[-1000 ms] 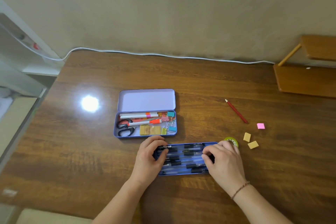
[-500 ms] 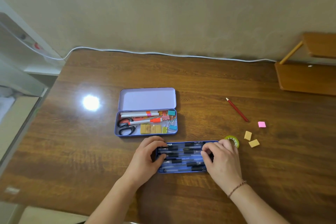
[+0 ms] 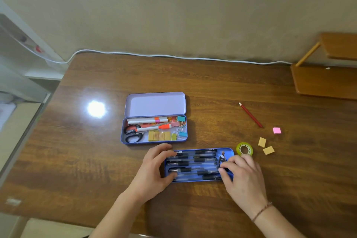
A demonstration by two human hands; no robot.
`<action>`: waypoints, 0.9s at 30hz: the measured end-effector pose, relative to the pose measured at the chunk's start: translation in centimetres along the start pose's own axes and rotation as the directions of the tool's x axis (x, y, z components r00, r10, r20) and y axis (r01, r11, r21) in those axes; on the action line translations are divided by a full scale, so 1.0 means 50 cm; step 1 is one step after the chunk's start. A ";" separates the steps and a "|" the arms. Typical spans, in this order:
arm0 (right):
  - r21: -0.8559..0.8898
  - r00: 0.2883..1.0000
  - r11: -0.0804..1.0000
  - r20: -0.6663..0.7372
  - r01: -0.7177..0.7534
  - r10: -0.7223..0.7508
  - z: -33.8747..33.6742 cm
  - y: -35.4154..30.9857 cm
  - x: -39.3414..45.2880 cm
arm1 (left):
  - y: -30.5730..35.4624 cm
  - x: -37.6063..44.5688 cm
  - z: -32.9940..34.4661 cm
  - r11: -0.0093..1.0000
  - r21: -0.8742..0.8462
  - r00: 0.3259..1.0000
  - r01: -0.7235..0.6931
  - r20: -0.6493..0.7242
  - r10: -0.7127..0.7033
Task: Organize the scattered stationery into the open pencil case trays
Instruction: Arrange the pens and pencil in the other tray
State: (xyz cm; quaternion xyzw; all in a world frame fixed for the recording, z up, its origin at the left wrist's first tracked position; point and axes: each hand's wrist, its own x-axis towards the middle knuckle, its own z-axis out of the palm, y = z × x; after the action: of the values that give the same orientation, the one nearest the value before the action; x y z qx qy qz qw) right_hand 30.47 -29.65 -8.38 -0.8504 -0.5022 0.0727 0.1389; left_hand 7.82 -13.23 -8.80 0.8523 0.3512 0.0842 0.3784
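Note:
A blue pencil case tray lies near the table's front edge, filled with several black pens. My left hand grips its left end, thumb on the near side and fingers on the far rim. My right hand rests on its right end, fingertips on the pens there. Behind it stands an open lilac pencil case holding scissors, markers, erasers and binder clips. To the right on the table lie a green tape roll, two tan erasers, a pink eraser and a red pencil.
A white cable runs along the wall at the table's far edge. A wooden shelf stand occupies the back right corner. A lamp's glare shines on the wooden table left of the lilac case. The table's left edge drops off beside white furniture.
My right hand has slid toward the tray's right end, uncovering more of the pens and a printed figure. My left hand stays on the left end.

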 end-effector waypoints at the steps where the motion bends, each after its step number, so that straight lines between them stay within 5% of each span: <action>1: -0.001 1.000 1.000 -0.001 -0.024 0.024 0.001 -0.005 0.001 | 0.000 0.001 -0.001 1.000 0.010 1.000 0.005 0.010 -0.005; 18: 0.137 0.885 0.879 0.169 -0.456 0.433 -0.008 -0.064 0.019 | 0.010 0.017 -0.004 0.998 0.056 1.000 0.028 0.006 -0.028; 27: 0.067 0.870 0.880 0.203 -0.469 0.448 -0.024 -0.079 0.030 | 0.016 0.027 0.003 0.993 0.114 0.999 0.045 0.005 -0.046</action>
State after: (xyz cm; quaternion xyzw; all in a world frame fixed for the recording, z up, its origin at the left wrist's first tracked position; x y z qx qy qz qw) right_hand 28.20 -26.73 -6.00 -0.9257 -0.2912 0.2095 0.1196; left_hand 9.31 -12.83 -8.50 0.8644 0.3735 0.0524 0.3324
